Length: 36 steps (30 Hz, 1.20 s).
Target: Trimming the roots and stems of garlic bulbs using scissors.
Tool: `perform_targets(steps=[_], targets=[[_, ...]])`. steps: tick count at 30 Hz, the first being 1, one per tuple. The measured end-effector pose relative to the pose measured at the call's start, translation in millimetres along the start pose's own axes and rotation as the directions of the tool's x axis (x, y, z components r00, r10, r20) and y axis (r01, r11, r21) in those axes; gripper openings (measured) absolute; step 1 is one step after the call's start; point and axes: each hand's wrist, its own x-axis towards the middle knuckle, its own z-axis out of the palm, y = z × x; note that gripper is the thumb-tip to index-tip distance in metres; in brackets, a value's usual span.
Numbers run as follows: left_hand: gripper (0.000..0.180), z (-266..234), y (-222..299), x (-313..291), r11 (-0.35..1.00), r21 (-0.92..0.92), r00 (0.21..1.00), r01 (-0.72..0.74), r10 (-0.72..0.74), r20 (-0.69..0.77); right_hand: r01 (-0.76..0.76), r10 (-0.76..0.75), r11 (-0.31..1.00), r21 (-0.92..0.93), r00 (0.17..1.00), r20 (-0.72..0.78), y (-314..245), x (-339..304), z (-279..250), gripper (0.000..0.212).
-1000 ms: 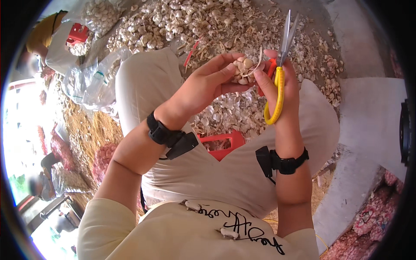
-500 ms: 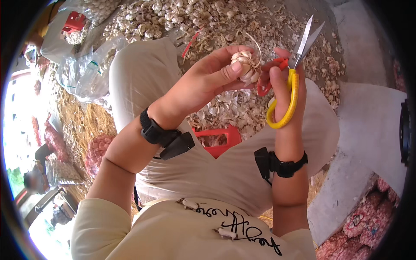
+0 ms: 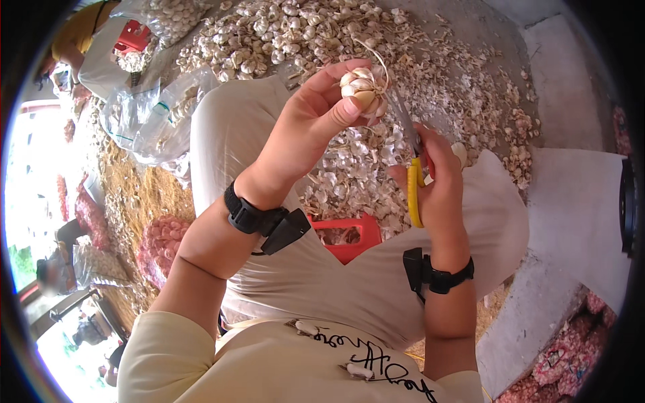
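Two hands were up in front of me, over my lap. My left hand (image 3: 306, 127) pinched a garlic bulb (image 3: 363, 87) between thumb and fingertips, held high and just left of centre, its dry stalk curling up from the top. My right hand (image 3: 437, 178) sat lower and to the right, fingers wrapped through the yellow handles of a pair of scissors (image 3: 411, 158). Blades pointed up and slightly left, long axis running from the right hand straight toward the underside of the bulb; tips looked right at the bulb's base, touching or just short, couldn't tell. Blades read as nearly together, but whether fully pressed shut I couldn't tell from this angle. So the bulb lay above and left of the scissor grip, close in; the left hand already had it.

Both wrists wore black bands (image 3: 250, 216). Beneath the hands: light trousers (image 3: 228, 127) over my knees, a red plastic piece (image 3: 349, 235) between the legs. Ground beyond was covered with a heap of loose garlic and papery skins (image 3: 269, 40). Clear plastic bags (image 3: 154, 121) lay to the left, pink mesh sacks (image 3: 161, 245) lower left, straw around them. Pale concrete slab (image 3: 578, 208) to the right. Another person crouched at the upper left edge.
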Motion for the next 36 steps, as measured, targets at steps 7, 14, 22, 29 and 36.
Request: perform_targets(steps=[7,14,22,29,36], targets=[[0.058,5,3,-1,0.995,0.070,0.997,0.068,-0.066,-0.032,0.058,-0.059,0.996,-0.065,0.998,-0.011,1,2,2,0.058],[0.055,5,0,-2,0.992,0.095,0.995,0.082,-0.077,-0.055,-0.024,0.024,0.997,-0.067,1.000,0.006,-2,-1,5,0.056],[0.050,5,0,2,0.994,0.102,0.992,0.026,-0.013,-0.129,-0.191,0.182,0.980,0.062,0.976,0.123,4,-7,8,0.057],[0.053,3,-2,0,0.991,0.103,0.991,0.086,-0.075,-0.107,-0.054,0.054,0.999,0.001,0.998,-0.040,4,-4,16,0.058],[0.053,3,2,-1,0.983,0.157,0.992,0.090,-0.075,-0.100,-0.255,0.252,0.967,0.014,0.961,0.115,1,-6,10,0.057]])
